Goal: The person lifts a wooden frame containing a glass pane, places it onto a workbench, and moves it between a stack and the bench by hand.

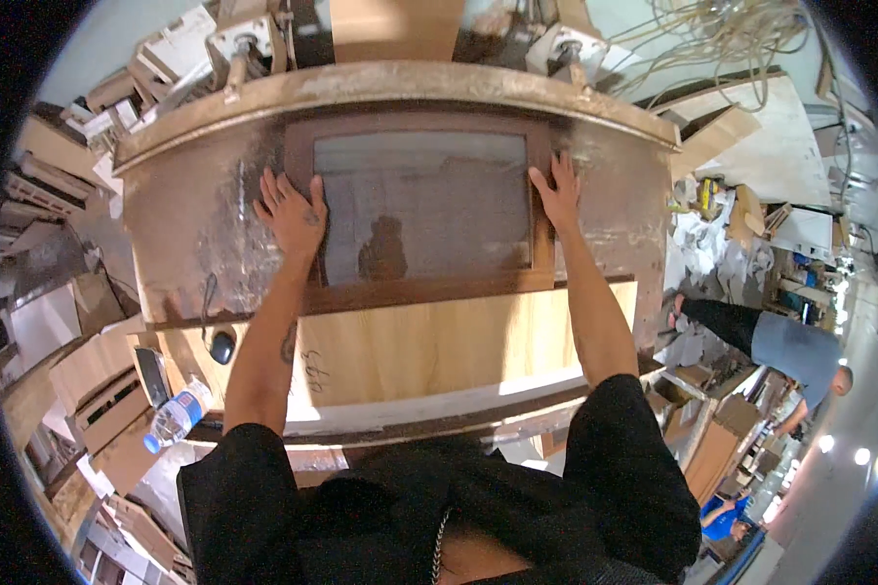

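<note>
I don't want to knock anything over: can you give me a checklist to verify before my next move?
1. Left grip at the left edge of the brown frame: ok, open and spread.
2. Right grip at the right edge: ok, open.
3. Firmness of either hold: cannot tell.
4. Bottle apart from the frame: ok, off to the front left.
5. Black corded object apart from the left forearm: ok, but close beside it.

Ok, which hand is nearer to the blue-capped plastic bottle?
Left. The left hand is beyond the bottle and to its right, at the left side of the framed panel; the right hand is farther across, at its right side.
</note>
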`<action>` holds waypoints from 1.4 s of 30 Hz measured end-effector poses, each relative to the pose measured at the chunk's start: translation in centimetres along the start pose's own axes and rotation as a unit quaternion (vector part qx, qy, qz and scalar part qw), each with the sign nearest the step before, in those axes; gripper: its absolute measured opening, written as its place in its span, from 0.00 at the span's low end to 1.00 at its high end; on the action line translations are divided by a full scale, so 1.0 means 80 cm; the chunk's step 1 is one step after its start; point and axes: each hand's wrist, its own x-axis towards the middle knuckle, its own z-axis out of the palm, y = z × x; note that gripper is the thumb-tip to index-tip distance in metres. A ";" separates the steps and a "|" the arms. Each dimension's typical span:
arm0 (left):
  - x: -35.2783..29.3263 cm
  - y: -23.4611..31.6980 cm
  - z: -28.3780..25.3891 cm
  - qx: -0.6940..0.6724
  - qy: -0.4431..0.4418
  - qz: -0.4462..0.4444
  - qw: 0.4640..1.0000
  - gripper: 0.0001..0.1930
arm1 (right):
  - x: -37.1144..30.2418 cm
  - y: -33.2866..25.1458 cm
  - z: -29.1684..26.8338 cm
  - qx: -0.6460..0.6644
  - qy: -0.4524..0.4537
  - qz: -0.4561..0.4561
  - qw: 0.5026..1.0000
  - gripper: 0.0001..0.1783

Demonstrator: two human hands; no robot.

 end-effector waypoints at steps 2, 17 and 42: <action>0.003 0.021 0.007 -0.096 -0.017 -0.170 0.981 0.43 | 0.012 -0.008 -0.012 0.063 -0.025 0.040 0.997 0.44; -0.100 -0.038 -0.380 -0.857 0.176 -0.091 0.476 0.23 | -0.248 -0.089 -0.212 0.831 0.132 0.176 0.510 0.21; -0.295 0.203 -0.577 -0.817 -0.412 0.337 0.221 0.42 | -0.701 -0.264 -0.407 0.777 0.382 -0.268 0.423 0.39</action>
